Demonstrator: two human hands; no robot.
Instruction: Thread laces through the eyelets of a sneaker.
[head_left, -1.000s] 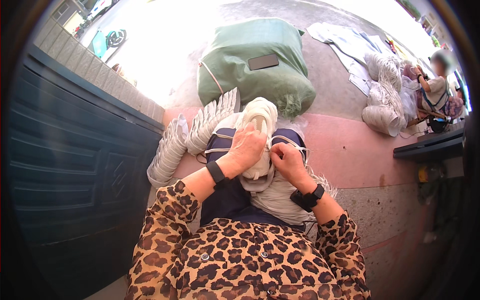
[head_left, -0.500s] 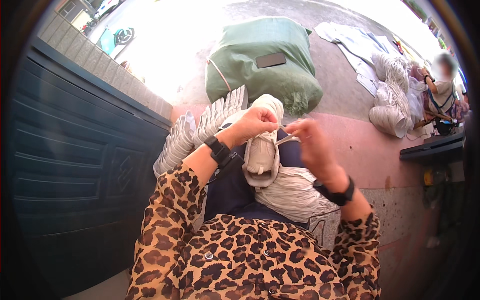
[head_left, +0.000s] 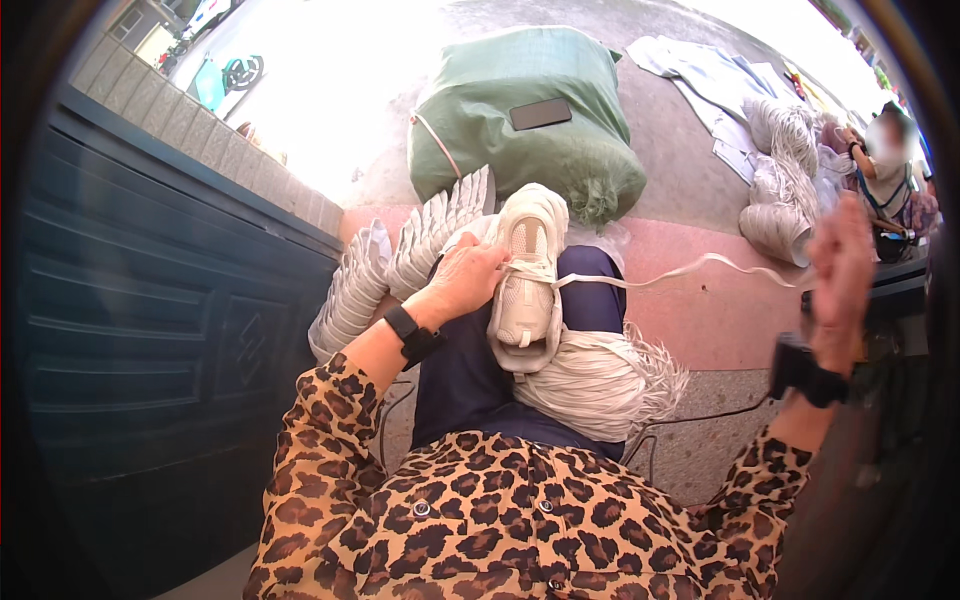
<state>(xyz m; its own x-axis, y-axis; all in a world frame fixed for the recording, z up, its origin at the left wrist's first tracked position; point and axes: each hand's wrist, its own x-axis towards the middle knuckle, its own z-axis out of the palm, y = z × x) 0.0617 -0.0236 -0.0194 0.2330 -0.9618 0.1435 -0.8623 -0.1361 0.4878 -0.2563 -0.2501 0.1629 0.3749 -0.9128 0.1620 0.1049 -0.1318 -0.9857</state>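
A beige sneaker [head_left: 527, 310] lies on my lap, its heel toward me and its toe pointing away. My left hand [head_left: 468, 280] grips the sneaker's left side, fingertips at the lacing. From the sneaker's right side a pale shoelace [head_left: 680, 268] runs out in a loose wave through the air to the right. Near the lace's far end is my right hand [head_left: 842, 270], raised at the far right and smeared by motion; whether its fingers hold the lace is unclear. A thick bundle of pale laces [head_left: 600, 385] rests across my right thigh.
Several pale shoe pieces stand nested in rows [head_left: 350, 290] at left, beside a dark blue panelled door [head_left: 150, 340]. Ahead sits a big green sack [head_left: 470, 130] with a phone [head_left: 540, 114] on it. Wrapped pale bundles [head_left: 775, 225] and a seated person [head_left: 885, 165] are at right.
My right hand has swung far out to the right from above the sneaker, and the lace now stretches that way. My left hand has shifted down onto the sneaker's left side.
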